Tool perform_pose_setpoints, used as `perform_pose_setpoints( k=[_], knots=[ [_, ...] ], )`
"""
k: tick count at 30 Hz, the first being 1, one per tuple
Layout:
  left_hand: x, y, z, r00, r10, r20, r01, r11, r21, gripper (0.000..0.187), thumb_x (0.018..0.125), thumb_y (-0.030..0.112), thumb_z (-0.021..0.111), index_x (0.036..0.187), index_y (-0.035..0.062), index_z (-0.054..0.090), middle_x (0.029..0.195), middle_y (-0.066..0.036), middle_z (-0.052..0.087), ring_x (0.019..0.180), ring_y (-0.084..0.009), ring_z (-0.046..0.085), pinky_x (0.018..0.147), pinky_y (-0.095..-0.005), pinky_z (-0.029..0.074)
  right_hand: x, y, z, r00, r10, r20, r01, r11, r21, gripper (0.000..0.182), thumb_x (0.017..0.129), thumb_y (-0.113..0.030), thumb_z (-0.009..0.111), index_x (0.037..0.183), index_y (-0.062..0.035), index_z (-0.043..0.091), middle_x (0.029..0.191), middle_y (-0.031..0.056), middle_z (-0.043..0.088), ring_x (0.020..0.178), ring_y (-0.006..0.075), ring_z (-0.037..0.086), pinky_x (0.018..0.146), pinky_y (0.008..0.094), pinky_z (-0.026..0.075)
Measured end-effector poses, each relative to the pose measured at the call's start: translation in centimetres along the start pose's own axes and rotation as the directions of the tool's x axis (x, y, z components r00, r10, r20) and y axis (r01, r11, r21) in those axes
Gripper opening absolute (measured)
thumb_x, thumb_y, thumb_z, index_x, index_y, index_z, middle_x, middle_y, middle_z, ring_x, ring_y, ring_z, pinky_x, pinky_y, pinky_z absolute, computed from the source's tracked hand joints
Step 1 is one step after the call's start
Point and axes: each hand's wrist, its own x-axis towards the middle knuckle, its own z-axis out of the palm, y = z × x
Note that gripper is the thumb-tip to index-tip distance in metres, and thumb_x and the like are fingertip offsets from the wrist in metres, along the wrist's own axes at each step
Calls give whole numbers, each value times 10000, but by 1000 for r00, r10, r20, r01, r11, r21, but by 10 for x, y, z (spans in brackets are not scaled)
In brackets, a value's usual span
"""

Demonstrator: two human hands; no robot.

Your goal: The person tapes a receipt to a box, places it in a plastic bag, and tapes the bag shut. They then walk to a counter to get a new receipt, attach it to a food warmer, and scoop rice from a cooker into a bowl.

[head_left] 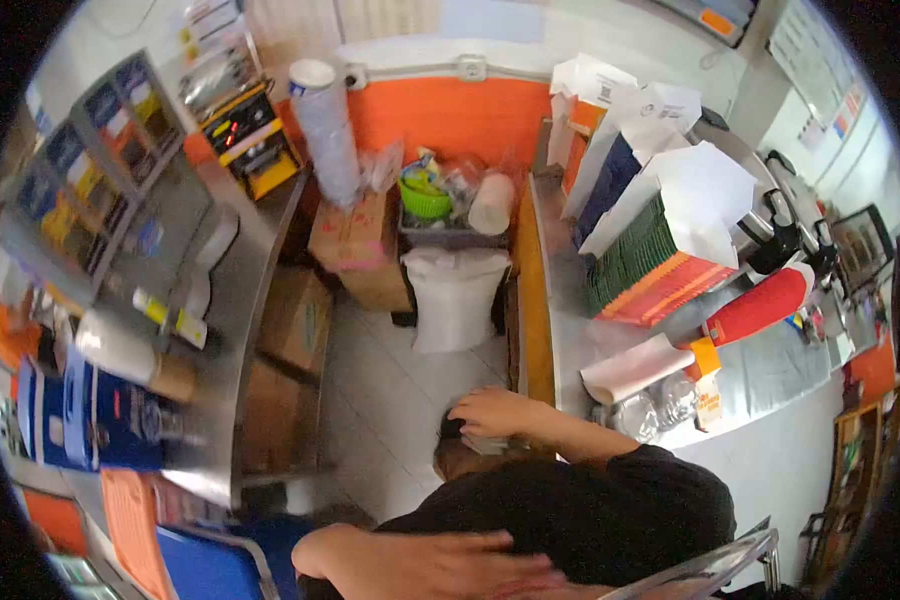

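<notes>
My left hand (460, 572) lies at the bottom of the head view, slightly blurred. Its fingers stretch flat to the right over black cloth (560, 515), and it holds nothing visible. Farther forward, my right hand (495, 412) reaches left from a black sleeve. Its fingers bend over a small thing with a dark top and a tan lower part (457, 458). What this is, and whether the fingers grip it, is partly hidden. Beyond that hand, a full white sack (456, 300) stands on the tiled floor.
Steel counters (232, 370) flank the aisle. Stacked paper packaging (660, 255) and a red cup stack (760, 305) stand right. Cartons (355, 240) and a green basket (425, 198) are behind. Left are blue coolers (120, 415), a blue chair (210, 565) and a distant person (15, 335).
</notes>
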Motion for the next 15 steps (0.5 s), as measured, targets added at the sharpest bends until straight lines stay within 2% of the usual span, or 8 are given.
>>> perform_pose_setpoints(
  k=[2,5,10,12,14,15],
  knots=[
    [6,-15,-33,993,113,41,-111,993,-39,469,822,369,472,1162,53,404,1170,-262,378,1072,-384,402,867,-509,321,18,21,-12,998,32,-51,-32,999,-2,300,807,-260,503,1055,-91,499,981,103,527,972,281,489,823,405,393],
    [3,-31,-82,982,175,71,-169,983,-73,374,824,312,481,1091,52,450,1084,-225,430,986,-349,444,833,-483,349,45,45,-26,990,71,-122,-68,997,29,302,819,-267,496,1060,-85,495,990,106,519,960,281,496,791,405,409],
    [-8,-54,-155,953,282,112,-269,956,-119,224,827,216,497,974,50,527,942,-164,517,843,-289,514,778,-442,395,63,69,-106,939,48,-342,-45,999,16,314,822,-263,497,1089,-99,489,972,118,527,945,287,504,792,400,409],
    [-15,-68,-179,931,338,136,-320,938,-135,171,828,178,503,927,50,558,885,-139,552,786,-266,542,756,-425,414,61,81,-146,924,99,-369,-113,994,-15,315,801,-245,522,1075,-90,498,967,131,535,932,300,506,794,398,408],
    [-22,-90,-198,879,414,235,-389,909,-146,323,820,294,500,1035,52,488,1031,-208,485,961,-317,477,816,-464,372,57,104,-185,896,124,-426,-168,984,-66,306,784,-220,541,1046,-67,510,962,144,540,908,313,510,785,400,409],
    [-26,-99,-207,816,471,334,-455,881,-131,491,813,410,498,1142,55,418,1178,-278,419,1136,-368,412,876,-502,330,52,111,-207,844,166,-511,-223,974,-52,288,775,-208,548,1018,-56,520,952,145,542,897,317,513,782,400,410]
  ],
)
